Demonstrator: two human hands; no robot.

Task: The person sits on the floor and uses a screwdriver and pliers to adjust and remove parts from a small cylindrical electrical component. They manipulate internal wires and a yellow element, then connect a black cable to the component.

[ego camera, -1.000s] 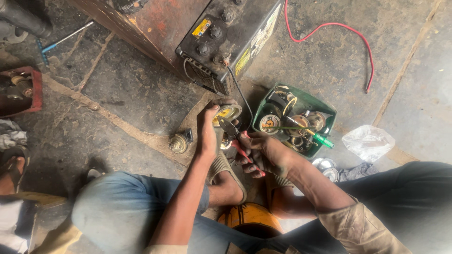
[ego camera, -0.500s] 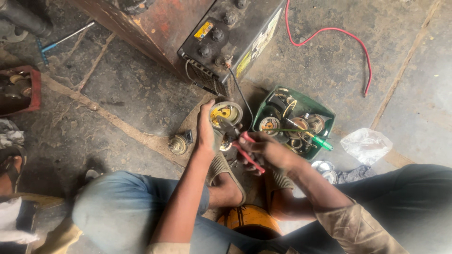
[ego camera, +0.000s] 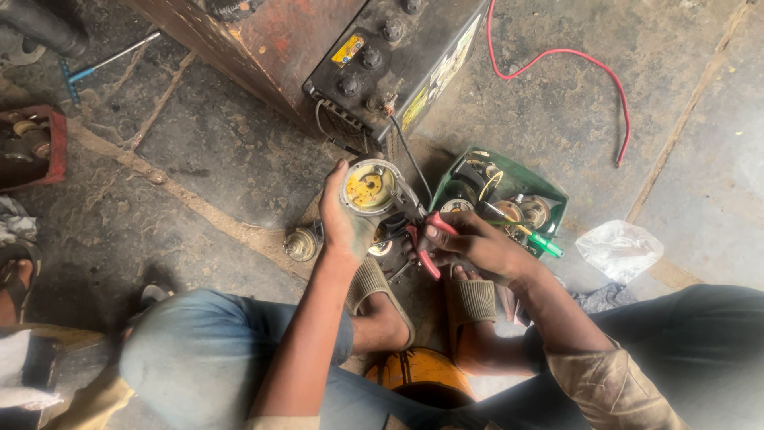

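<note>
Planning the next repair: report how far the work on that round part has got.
Done: nothing shows as finished. In hand: left hand holds the round yellow-faced part; right hand works red-handled pliers at its edge. Left: similar round parts wait in the green tray.

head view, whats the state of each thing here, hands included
left hand: gripping the round yellow-faced part, held up off the floor
right hand: closed on red-handled pliers, nose at the part
green tray: open, full of round parts
battery: upright, black wire attached
plastic bag: crumpled on floor
</note>
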